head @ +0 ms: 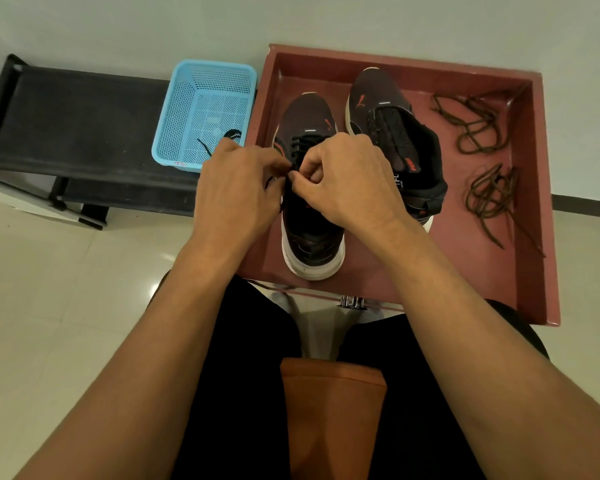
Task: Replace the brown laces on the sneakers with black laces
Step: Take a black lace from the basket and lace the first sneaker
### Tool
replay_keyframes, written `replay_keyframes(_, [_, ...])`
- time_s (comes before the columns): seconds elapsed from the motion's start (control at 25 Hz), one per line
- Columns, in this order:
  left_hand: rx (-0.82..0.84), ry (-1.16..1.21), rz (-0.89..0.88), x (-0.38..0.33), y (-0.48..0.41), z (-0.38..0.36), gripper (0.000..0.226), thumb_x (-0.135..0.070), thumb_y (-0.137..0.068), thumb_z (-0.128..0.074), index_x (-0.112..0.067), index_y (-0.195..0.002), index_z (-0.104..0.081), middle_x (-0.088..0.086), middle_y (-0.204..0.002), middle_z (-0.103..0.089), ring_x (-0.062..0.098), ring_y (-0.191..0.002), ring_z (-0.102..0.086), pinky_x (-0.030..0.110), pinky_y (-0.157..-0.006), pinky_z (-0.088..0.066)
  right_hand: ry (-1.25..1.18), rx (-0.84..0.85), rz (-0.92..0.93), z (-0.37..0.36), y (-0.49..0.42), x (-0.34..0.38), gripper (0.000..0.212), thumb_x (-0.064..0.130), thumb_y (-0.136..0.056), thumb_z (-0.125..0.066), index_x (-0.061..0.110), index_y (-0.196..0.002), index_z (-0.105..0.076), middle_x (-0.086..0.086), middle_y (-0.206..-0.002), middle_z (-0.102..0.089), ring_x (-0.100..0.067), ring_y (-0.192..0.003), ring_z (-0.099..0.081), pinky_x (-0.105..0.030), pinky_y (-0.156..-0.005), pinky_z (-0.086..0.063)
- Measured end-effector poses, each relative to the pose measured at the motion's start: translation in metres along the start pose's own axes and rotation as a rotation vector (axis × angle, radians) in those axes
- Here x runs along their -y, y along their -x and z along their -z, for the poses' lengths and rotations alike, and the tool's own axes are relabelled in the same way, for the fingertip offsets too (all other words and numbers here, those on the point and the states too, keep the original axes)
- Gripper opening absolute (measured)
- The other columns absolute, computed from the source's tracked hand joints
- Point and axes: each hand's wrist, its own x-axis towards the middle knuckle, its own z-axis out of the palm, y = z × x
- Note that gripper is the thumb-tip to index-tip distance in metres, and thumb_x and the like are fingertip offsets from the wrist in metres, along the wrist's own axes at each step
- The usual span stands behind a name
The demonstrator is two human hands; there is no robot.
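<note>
Two dark sneakers stand in a reddish-brown tray (530, 209). The left sneaker (312, 237) carries a black lace (300, 143) through its front eyelets. My left hand (238, 192) and my right hand (347, 181) meet over its tongue, each pinching an end of that black lace. The right sneaker (392, 126) shows no lace and its tongue is open. Two brown laces lie loose in the tray's right side, one at the back (471, 123) and one nearer (492, 199). Another black lace (231, 135) lies in the blue basket (177, 116), partly hidden by my left hand.
The blue basket sits on a low black bench (77, 123) left of the tray. The tray rests in front of my knees. Pale tiled floor (59, 289) lies on the left, a light wall behind.
</note>
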Motion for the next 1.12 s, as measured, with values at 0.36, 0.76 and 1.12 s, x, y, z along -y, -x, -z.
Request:
replay_keyframes(0.36, [0.052, 0.262, 0.159, 0.003, 0.000, -0.004, 0.021, -0.030, -0.102, -0.063, -0.021, -0.093, -0.080, -0.012, -0.064, -0.065, -0.002, -0.056, -0.056, 0.015, -0.056, -0.039, -0.024, -0.006, -0.035, 0.003, 0.003, 0.001, 0.025, 0.054, -0.092, -0.071, 0.031, -0.088, -0.081, 0.006, -0.077, -0.074, -0.016, -0.081, -0.073, -0.039, -0.074, -0.063])
replay_keyframes(0.76, [0.116, 0.115, 0.424, 0.015, 0.004, 0.003, 0.017, -0.027, -0.098, -0.067, -0.028, -0.081, -0.067, 0.000, -0.080, -0.071, 0.023, -0.089, -0.068, 0.026, -0.079, -0.047, -0.008, -0.039, -0.107, 0.003, 0.005, 0.001, 0.022, 0.051, -0.086, -0.074, 0.030, -0.082, -0.080, 0.006, -0.075, -0.073, -0.017, -0.080, -0.073, -0.039, -0.076, -0.063])
replay_keyframes(1.12, [0.177, -0.005, 0.489, 0.021, 0.007, 0.003, 0.016, -0.026, -0.099, -0.066, -0.012, -0.096, -0.075, 0.015, -0.094, -0.071, 0.036, -0.100, -0.064, 0.038, -0.083, -0.050, -0.057, -0.030, -0.124, 0.005, 0.007, 0.000, 0.021, 0.050, -0.081, -0.074, 0.030, -0.077, -0.080, 0.007, -0.069, -0.073, -0.017, -0.077, -0.073, -0.039, -0.077, -0.063])
